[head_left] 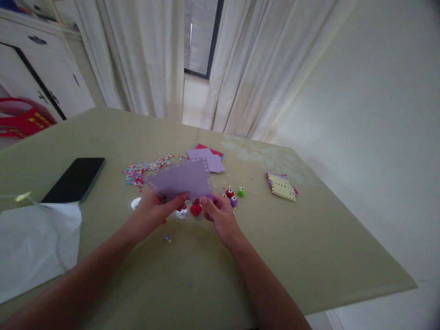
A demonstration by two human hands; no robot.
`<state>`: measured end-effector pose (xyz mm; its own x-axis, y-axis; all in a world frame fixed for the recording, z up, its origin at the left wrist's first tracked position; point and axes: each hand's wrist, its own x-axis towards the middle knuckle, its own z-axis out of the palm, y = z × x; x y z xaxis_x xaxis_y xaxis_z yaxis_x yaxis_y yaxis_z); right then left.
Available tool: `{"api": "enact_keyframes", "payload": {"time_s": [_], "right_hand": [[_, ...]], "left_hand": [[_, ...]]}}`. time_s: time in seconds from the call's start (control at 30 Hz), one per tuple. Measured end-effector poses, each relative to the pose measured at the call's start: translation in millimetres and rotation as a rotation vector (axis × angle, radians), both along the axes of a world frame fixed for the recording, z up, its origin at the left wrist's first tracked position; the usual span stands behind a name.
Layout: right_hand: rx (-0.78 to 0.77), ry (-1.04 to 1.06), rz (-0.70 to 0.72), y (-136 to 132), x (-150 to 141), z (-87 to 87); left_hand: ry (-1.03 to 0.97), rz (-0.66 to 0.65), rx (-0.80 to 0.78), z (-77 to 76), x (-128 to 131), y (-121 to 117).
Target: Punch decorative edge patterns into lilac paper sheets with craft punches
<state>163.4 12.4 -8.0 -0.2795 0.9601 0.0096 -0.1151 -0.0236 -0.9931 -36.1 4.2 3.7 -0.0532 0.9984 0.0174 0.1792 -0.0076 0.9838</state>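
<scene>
I hold a purple paper sheet (182, 179) with punched holes along its edges above the olive table (309, 247). My left hand (153, 211) pinches its lower left edge, thumb on top. At the sheet's lower right corner my right hand (217, 211) is closed on a small purple paper punch (209, 197). Just under the sheet lie a red punch (195, 210) and a clear one (181, 212).
A pile of coloured confetti (142, 168) and stacked purple and red papers (208, 158) lie beyond the sheet. Small red, purple and green punches (235, 194) sit to the right, punched yellow cards (282, 185) farther right. A black phone (74, 178) and white plastic sheet (30, 243) lie left.
</scene>
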Motion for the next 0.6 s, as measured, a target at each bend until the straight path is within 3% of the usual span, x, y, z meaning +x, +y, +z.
{"api": "enact_keyframes", "payload": {"time_s": [0.17, 0.6], "right_hand": [[0.021, -0.121, 0.089, -3, 4, 3.2], [0.502, -0.741, -0.185, 8, 15, -4.0]], "left_hand": [[-0.026, 0.059, -0.018, -1.6, -4, 0], [-0.077, 0.068, -0.005, -3.5, -4, -1]]}}
